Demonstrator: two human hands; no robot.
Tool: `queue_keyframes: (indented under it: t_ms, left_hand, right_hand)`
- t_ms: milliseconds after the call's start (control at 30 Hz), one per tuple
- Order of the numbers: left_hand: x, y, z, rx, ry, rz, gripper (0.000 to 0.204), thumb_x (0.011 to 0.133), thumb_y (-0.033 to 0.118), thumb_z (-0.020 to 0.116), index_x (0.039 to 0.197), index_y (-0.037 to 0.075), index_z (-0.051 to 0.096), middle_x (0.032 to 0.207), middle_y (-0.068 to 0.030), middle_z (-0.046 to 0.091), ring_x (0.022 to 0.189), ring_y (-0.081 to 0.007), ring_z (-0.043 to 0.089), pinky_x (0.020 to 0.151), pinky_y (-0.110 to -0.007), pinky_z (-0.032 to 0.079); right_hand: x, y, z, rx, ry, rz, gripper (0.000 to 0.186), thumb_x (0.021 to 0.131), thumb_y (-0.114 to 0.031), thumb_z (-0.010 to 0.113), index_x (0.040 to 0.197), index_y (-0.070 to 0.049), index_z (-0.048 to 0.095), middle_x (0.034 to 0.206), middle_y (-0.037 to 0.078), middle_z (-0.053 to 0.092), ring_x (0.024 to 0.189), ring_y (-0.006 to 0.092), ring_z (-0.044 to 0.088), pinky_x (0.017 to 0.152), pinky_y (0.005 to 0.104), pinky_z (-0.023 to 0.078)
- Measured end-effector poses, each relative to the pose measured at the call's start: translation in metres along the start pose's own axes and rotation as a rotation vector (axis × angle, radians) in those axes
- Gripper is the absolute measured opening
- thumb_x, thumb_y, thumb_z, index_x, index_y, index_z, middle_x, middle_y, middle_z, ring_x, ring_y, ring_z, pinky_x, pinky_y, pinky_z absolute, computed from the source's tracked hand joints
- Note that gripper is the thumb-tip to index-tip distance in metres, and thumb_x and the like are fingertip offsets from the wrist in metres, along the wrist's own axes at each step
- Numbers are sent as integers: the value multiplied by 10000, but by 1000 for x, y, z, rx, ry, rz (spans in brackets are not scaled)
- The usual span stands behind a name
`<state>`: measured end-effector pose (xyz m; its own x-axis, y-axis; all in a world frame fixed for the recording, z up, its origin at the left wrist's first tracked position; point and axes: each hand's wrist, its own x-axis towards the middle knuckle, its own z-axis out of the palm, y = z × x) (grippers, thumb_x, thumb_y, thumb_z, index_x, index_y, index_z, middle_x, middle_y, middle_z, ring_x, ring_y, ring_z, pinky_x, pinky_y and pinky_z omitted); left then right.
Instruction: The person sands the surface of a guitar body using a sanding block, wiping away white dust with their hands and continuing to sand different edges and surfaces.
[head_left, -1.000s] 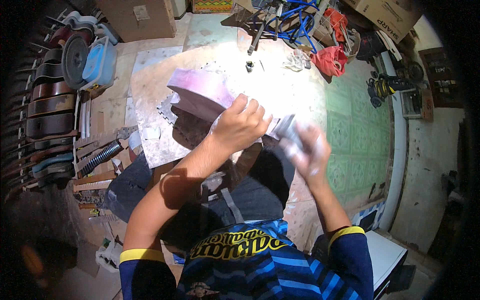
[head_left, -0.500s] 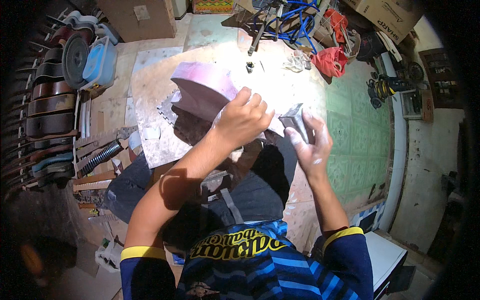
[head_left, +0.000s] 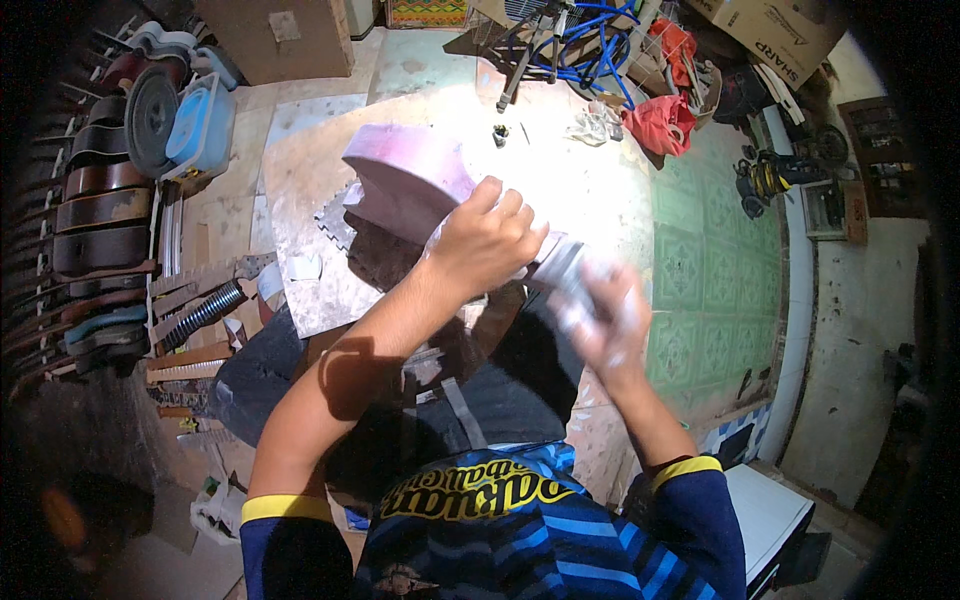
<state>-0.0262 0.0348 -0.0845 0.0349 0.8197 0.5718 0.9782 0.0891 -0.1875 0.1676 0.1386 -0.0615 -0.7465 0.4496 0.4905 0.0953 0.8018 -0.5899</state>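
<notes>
Pale board [head_left: 300,205], green tiles [head_left: 715,240]; red bundle [head_left: 660,128] beyond — left hand [head_left: 485,240] gripping pinkish workpiece [head_left: 412,170], right hand [head_left: 612,318] gripping grey block [head_left: 562,266].

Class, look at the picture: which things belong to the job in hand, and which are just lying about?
In the job:
- curved pink piece, gripped by the left hand
- grey block, held in the blurred right hand

Lying about:
- red bundle
- blue tub
- cardboard box
</notes>
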Motion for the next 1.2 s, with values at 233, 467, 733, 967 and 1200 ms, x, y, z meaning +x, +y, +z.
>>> queue_keyframes:
  t_ms: [233,467,733,967,1200]
  left_hand:
    - [-3,2,-2,-18,46,-11,80,832,224,632,766,221,676,710,45,601,775,-137,608,813,-343,447]
    - [-1,2,-1,-28,6,-17,64,828,233,633,773,216,660,722,46,598,785,-138,609,815,-344,445]
    - [-1,-1,-2,-18,16,-6,65,831,229,622,772,225,651,715,51,598,788,-135,613,833,-354,444]
    - [-3,0,-4,1,1,-7,65,830,231,625,782,229,668,726,50,600,792,-134,611,858,-359,442]
    - [-6,0,-6,-11,0,-10,60,830,221,633,786,221,674,719,46,596,792,-139,612,856,-367,442]
  right_hand:
    - [-6,6,-1,-28,9,-25,450,763,-140,877,1135,3,668,990,187,667,896,304,677,765,368,540]
    - [-5,-15,-8,-52,-87,-230,485,732,-136,877,1165,-44,678,1060,184,673,923,340,693,810,423,557]
    - [-4,6,-3,7,-13,-65,451,740,-142,880,1121,0,686,1029,204,680,955,323,683,816,393,548]
    - [1,2,-6,70,-18,8,446,729,-170,871,1113,-19,701,1061,199,669,974,359,668,830,429,545]
    - [5,22,-6,-47,-31,216,418,776,-129,848,1146,2,704,1058,210,697,916,303,692,852,384,551]
